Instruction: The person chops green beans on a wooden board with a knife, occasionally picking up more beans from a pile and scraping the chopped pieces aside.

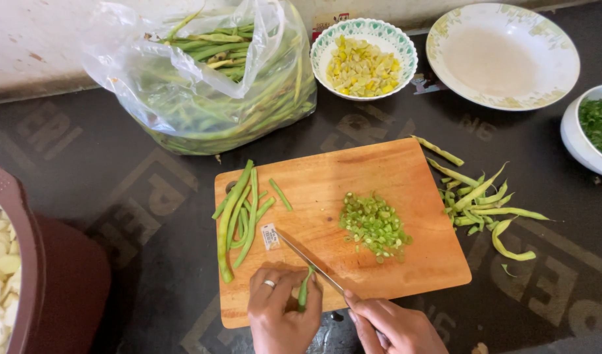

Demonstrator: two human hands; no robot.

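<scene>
The left hand [279,308] pinches a green bean [304,290] upright between thumb and fingertips, fingers closed around it, at the near edge of the wooden cutting board [380,170]. The right hand [393,328] grips the knife [307,259] handle, fingers wrapped shut, and the blade runs just past the left fingertips, touching or nearly touching the bean — which one is hard to tell. Slicing it well likely means curling those fingertips back from the edge and cutting short, even pieces — like the chopped pile [374,224] beyond the blade. Whole beans [239,213] lie just beyond the left fingers.
</scene>
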